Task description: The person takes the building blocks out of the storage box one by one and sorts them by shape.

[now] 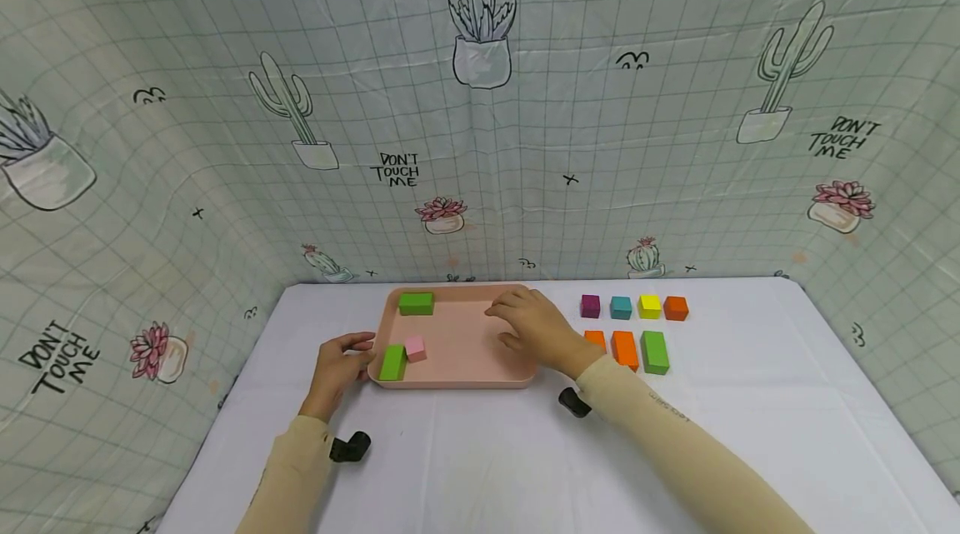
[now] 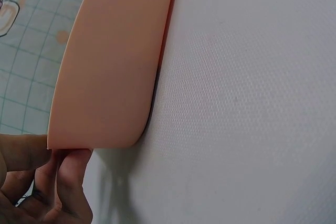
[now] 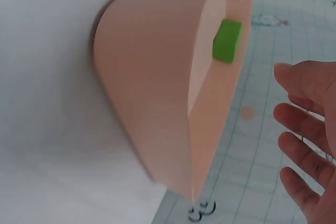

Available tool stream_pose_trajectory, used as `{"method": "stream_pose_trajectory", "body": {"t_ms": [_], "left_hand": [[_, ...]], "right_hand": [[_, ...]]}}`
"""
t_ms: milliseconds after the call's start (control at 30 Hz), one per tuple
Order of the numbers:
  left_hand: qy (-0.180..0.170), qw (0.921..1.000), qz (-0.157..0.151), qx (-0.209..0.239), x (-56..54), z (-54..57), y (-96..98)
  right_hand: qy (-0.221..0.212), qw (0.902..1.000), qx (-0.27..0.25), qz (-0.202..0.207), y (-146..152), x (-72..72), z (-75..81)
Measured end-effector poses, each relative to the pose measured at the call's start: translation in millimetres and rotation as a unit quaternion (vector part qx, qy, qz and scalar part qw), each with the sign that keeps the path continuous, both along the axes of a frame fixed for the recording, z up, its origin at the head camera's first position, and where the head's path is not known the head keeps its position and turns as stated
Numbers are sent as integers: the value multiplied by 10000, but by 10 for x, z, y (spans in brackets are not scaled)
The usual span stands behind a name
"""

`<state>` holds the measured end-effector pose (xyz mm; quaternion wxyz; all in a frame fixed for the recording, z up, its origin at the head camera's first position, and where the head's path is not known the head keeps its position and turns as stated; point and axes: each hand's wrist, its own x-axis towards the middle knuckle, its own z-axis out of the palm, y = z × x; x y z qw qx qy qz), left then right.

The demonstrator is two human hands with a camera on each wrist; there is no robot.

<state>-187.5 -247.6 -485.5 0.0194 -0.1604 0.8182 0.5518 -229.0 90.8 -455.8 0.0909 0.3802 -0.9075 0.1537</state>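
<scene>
A shallow pink tray (image 1: 457, 351) lies on the white table. At its left edge, my left hand (image 1: 337, 369) holds the rim; in the left wrist view one finger (image 2: 23, 151) reaches over the rim and another presses the outer wall. Over the tray's right side hovers my right hand (image 1: 534, 330), fingers loosely bent and apart, nothing between them. Inside the tray, one green block (image 1: 416, 303) sits at the back left and another green block (image 1: 392, 362) at the front left. A small pink cube (image 1: 416, 348) stands beside the front one.
Right of the tray, a purple cube (image 1: 590, 306), teal cube (image 1: 621, 307), yellow cube (image 1: 649, 306) and red-orange cube (image 1: 676, 308) form a row. Before them are two orange blocks (image 1: 625, 351), one partly hidden by my right wrist, and a green block (image 1: 655, 352). A patterned cloth (image 1: 525, 126) hangs behind.
</scene>
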Motion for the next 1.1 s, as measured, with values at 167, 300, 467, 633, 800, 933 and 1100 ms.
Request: {"method": "stream_pose_trajectory", "body": {"t_ms": [167, 300, 467, 633, 800, 933, 1100], "left_hand": [[-51, 10000, -3, 4, 0, 3, -2], [-72, 10000, 5, 5, -3, -4, -7], [-25, 10000, 6, 40, -2, -11, -5], [56, 9999, 44, 100, -13, -32, -1], [75, 9999, 21, 115, -12, -29, -3], [51, 9999, 2, 100, -4, -25, -9], [59, 9999, 19, 96, 1, -34, -13]], "right_hand": [[20, 9999, 96, 123, -239, -2, -38], [-18, 9995, 233, 206, -394, -18, -69], [-12, 9990, 350, 269, -545, -29, -76], [-108, 9987, 363, 339, -676, -54, -69], [-225, 9985, 354, 361, -791, -109, -65], [-325, 9978, 462, 339, -858, -148, -69], [-566, 9963, 484, 432, -932, -191, -77]]}}
